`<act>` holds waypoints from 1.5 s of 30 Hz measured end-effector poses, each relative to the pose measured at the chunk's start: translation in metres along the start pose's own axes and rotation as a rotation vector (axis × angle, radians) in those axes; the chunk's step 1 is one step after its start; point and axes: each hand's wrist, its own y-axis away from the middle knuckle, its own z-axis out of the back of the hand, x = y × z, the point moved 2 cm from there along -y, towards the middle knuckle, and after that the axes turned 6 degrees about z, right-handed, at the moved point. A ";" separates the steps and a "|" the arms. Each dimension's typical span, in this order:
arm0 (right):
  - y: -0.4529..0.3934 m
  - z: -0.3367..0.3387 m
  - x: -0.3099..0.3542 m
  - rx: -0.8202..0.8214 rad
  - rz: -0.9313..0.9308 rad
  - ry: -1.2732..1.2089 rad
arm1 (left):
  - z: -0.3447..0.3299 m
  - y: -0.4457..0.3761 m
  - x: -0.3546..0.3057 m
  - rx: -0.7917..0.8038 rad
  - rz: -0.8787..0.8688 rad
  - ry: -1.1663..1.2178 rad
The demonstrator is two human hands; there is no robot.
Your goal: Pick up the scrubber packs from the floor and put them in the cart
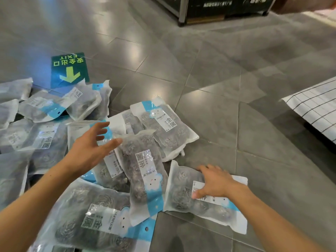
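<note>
Nearest pack [94, 213]: lies flat on the floor [227, 88] at the bottom edge of your view, under your left forearm; nobody is touching it.
Right hand [214, 180]: your fingers are spread and pressing flat on the pack at the right of the heap [183, 190], thumb on its white label; nothing is curled round it yet, so it is touched, not held.
Left hand [91, 144]: fingers loose and apart, hovering over the middle of the heap and holding nothing (fingertips near the upright-lying pack [143, 168], contact not clear).
Heap of packs [45, 139]: overlapping bags of steel scrubbers run from your knees out to the left edge of the floor, several stacked on one another.
Far pack [163, 124]: rests at the far right of the heap, partly over its neighbours.
Floor sign [70, 70]: green exit arrow stuck to the tiles just beyond the heap.
Shelf base [218, 10]: dark unit at the far edge.
Cart: not in view, so you will have to turn to find it.
Risk, slip: the bags look slick; a flat-palm lift would likely let the right pack slide away.
Risk, drag: packs overlap, so pulling one could tow or scatter another.
Risk, drop: grabbing with both hands while looking away for the cart could spill one.
</note>
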 end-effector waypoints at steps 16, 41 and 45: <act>0.043 0.009 -0.006 -0.011 0.090 -1.161 | -0.077 0.030 0.047 0.117 0.419 0.258; 0.051 0.053 0.028 -0.302 0.029 -1.565 | -0.056 0.036 -0.015 0.048 0.231 0.730; 0.089 0.109 0.060 -0.360 0.033 -1.574 | 0.001 0.057 -0.066 0.040 0.110 0.670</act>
